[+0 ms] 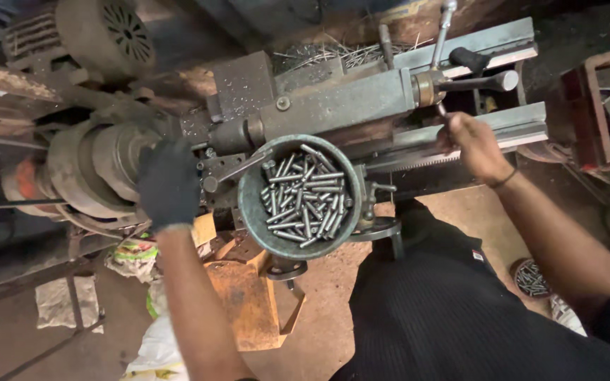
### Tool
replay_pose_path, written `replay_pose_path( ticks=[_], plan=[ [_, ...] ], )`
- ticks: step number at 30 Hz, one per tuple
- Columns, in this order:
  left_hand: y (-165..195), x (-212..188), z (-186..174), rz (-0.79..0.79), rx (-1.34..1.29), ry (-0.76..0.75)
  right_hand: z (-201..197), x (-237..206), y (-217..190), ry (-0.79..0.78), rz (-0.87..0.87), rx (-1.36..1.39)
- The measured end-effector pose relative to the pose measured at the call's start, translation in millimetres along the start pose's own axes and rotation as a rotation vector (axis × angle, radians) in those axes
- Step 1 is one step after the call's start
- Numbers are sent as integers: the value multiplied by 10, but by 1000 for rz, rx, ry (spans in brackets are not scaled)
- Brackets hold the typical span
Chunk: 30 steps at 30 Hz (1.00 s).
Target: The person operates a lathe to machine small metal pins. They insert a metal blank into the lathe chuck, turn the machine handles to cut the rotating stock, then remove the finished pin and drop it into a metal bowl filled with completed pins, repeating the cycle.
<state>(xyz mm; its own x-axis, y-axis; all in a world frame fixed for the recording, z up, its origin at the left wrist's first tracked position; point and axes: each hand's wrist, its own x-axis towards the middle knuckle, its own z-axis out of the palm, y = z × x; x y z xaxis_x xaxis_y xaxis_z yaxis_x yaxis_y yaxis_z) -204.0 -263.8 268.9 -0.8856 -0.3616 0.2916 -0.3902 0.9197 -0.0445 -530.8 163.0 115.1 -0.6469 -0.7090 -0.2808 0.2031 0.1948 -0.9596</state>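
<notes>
Two hands on the lathe: gloved left hand point(169, 182) cupped loosely at the chuck point(100, 166), right hand point(476, 144) clenched around the tailstock handle point(443, 111), bowl point(301, 196) of pins point(305, 197) between both sets of fingers, within reach.

Below your left forearm, a crumpled plastic bag printed in green, red and white point(130, 257) lies on the floor. A plain white crumpled bag point(155, 346) lies nearer you. A small white label point(479, 255) marks your dark garment.
</notes>
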Motion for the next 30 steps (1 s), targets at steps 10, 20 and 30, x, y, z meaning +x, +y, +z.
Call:
replay_pose_path(
  ticks=[10,20,30],
  plan=[
    [843,-2681,1100,-1103,-859,-537,82,-71,-25,174,141,-84],
    [1583,-3613,1386,-1375,-1851,-337,84,-103,-107,201,154,-104],
    [1464,-3315,1473,-1370,-1488,-204,80,-154,-171,192,36,-258]
  ],
)
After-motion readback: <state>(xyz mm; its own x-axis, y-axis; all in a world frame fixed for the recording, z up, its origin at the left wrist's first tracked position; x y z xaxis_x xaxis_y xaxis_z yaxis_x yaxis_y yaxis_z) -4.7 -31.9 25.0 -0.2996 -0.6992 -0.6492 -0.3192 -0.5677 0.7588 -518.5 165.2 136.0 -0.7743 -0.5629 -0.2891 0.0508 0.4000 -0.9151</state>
